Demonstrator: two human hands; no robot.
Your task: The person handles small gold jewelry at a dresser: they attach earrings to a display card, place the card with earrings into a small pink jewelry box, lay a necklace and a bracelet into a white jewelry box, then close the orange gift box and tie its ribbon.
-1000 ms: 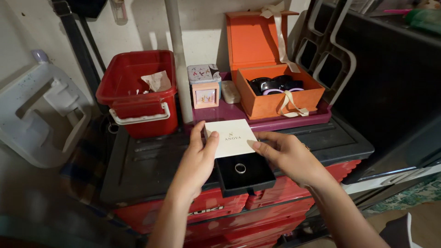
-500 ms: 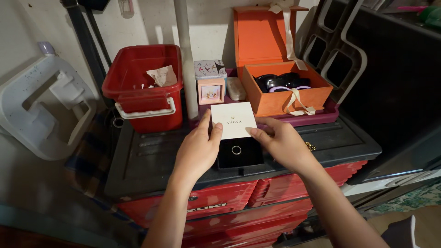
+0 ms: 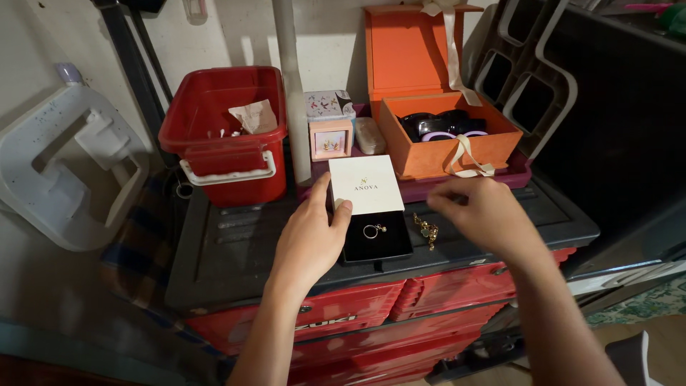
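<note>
I am holding the left side of a little white box (image 3: 366, 184) with my left hand (image 3: 311, 239), thumb and fingers pinching its edge. Its black tray (image 3: 376, 239) is sticking out toward me, and a small gold ring (image 3: 371, 230) is lying in it. The box is sitting on the dark surface (image 3: 236, 250). My right hand (image 3: 486, 214) is hanging just above the surface, fingers loosely curled and holding nothing. A small gold trinket (image 3: 427, 230) is lying between the tray and that hand. An orange box (image 3: 446, 136) and a red bin (image 3: 225, 136) are standing behind.
</note>
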